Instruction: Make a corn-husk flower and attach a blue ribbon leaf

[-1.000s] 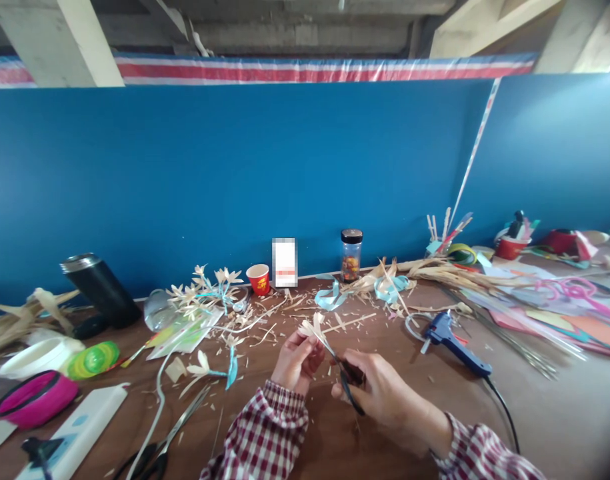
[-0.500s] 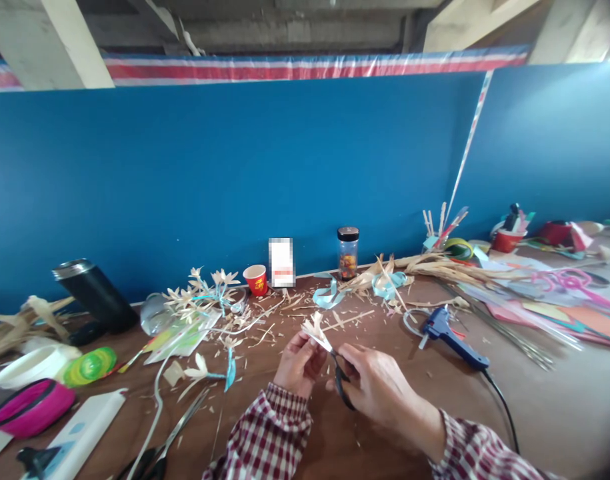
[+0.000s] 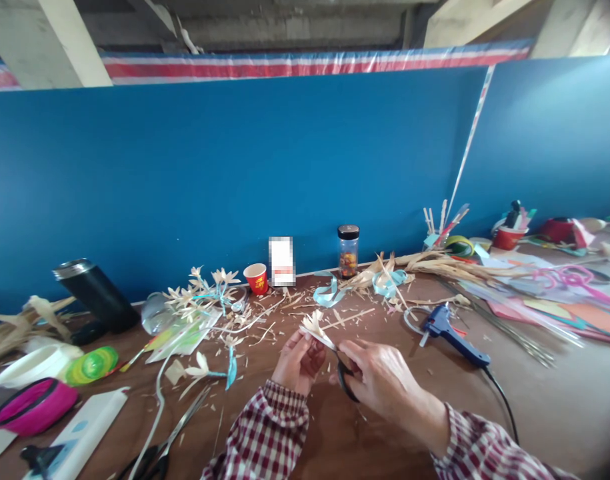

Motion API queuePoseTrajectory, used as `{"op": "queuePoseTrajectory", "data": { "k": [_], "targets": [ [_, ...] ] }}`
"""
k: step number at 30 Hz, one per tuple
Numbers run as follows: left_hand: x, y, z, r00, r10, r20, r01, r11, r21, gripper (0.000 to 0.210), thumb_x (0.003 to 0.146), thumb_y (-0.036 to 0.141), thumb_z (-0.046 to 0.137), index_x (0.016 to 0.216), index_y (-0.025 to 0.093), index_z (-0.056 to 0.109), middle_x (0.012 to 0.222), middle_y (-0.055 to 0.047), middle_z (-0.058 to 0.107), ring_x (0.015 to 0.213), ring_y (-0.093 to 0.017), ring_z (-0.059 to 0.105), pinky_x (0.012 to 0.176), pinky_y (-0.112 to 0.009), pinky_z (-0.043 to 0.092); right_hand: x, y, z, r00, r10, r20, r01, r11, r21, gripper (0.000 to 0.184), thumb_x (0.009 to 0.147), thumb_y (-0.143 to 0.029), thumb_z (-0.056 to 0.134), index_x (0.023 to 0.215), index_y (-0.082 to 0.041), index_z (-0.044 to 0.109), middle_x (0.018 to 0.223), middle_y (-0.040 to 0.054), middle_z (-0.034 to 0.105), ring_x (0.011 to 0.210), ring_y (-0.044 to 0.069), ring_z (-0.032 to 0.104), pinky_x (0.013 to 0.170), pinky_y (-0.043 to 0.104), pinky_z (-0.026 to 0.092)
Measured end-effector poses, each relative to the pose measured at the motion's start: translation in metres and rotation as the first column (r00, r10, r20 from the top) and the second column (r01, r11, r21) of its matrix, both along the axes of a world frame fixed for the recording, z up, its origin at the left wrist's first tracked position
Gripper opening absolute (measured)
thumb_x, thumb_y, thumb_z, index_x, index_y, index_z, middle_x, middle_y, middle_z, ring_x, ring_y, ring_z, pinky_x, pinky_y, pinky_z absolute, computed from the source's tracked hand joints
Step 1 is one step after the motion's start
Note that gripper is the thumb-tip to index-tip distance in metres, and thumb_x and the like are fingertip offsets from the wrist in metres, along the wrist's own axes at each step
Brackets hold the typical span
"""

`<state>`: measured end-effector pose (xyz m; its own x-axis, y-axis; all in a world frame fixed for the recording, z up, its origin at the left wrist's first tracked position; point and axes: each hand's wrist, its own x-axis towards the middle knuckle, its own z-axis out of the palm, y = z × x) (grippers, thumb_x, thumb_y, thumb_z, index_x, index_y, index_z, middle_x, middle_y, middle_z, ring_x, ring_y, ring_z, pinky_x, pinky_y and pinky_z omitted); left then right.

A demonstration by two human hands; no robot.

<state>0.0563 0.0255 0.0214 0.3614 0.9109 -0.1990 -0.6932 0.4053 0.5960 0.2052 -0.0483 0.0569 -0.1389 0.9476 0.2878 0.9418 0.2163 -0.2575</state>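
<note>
Between the fingers of my left hand (image 3: 299, 363) is a small cream flower (image 3: 313, 323) that looks made of dried husk, its petals pointing up and away. My right hand (image 3: 385, 383) grips black-handled scissors (image 3: 345, 381). Their blades reach left to the base of the flower, right at my left fingertips; whether the blades are touching it I cannot tell. Some flower stems wrapped in light blue tape, such as a single flower (image 3: 205, 370), lie on the brown table (image 3: 265, 427) left of my hands.
A second pair of scissors (image 3: 177, 427) lies at the front left. A blue glue gun (image 3: 455, 337) with a black cord is on the right. Behind stand a red paper cup (image 3: 257, 280) and a jar (image 3: 348, 253). Husk scraps litter the table, with a dark tumbler (image 3: 97, 297) at left.
The scissors have turned slightly, and their blades now lie flatter across the flower's base. The flower has tilted a little to the left in my left hand.
</note>
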Motion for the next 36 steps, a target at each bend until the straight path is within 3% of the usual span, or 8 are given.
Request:
{"op": "queuePoseTrajectory", "data": {
  "k": [9,19,36],
  "targets": [
    [-0.0001,0.0027,-0.0041,1.000,-0.021,-0.020,0.021,1.000,-0.010,0.013,0.064,0.009,0.072,0.066,0.013,0.060,0.059,0.001,0.063,0.054,-0.008,0.061,0.052,-0.015,0.052,0.0028,-0.0024,0.0005,1.000,0.020,0.008,-0.020,1.000,0.013,0.014,0.078,-0.032,0.054,0.072,-0.020,0.048,0.066,-0.0025,0.055,0.056,0.010,0.047,0.052,0.025,0.018],
    [0.0060,-0.0003,-0.0034,0.994,-0.016,0.107,0.022,0.998,-0.058,0.010,0.067,0.005,0.069,0.069,0.011,0.061,0.059,0.000,0.063,0.054,-0.007,0.061,0.054,-0.013,0.053,-0.0008,-0.0014,-0.0039,0.999,-0.001,-0.034,0.001,1.000,0.001,0.011,0.076,-0.030,0.054,0.074,-0.020,0.050,0.066,-0.0019,0.055,0.056,0.011,0.047,0.051,0.024,0.020],
    [0.0038,0.0005,-0.0025,0.993,0.000,0.121,0.012,0.995,-0.103,0.012,0.070,0.001,0.065,0.067,0.012,0.059,0.059,0.002,0.062,0.053,-0.006,0.062,0.054,-0.012,0.053,-0.0038,0.0014,-0.0055,0.999,0.023,-0.034,-0.022,0.999,0.035,0.006,0.075,-0.025,0.053,0.075,-0.020,0.050,0.067,-0.0018,0.053,0.056,0.011,0.044,0.052,0.024,0.019]
  ]
}}
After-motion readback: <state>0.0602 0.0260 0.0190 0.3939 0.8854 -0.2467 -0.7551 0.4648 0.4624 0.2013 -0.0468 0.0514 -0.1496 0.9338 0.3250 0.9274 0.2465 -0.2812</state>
